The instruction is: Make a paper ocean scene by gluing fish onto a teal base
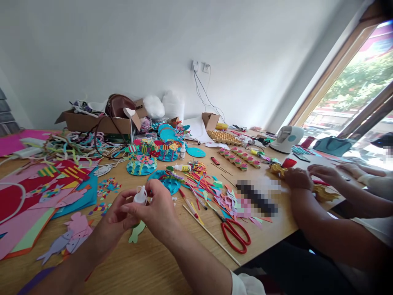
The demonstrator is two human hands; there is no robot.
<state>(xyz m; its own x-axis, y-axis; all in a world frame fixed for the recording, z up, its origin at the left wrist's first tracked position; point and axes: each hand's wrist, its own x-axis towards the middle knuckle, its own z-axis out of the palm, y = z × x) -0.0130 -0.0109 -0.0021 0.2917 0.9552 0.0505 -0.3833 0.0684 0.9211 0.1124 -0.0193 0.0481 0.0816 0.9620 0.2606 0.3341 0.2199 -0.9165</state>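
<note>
Head view:
- Landmark: red-handled scissors [227,223] on tabletop [138,266]
- Small white bottle [140,198], nozzle up, left of scissors, raised above tabletop
- Left hand [118,211]: half-curled, fingers against bottle
- Right hand [161,205]: thumb and finger closed round bottle
- Green paper fish [137,233] left of scissors, below hands; contact with hands unclear
- Step, judged: readying bottle at nozzle
- Next move likely calls for steady grip on bottle, light fingertips at nozzle

Smooth plastic is seen in the bottle [140,198], glossy plastic in the scissor handles [226,222]; the table [144,268] is surfaced in grained wood, the fish cut-outs [78,226] are made of matt paper, the box [95,125] of cardboard.
</note>
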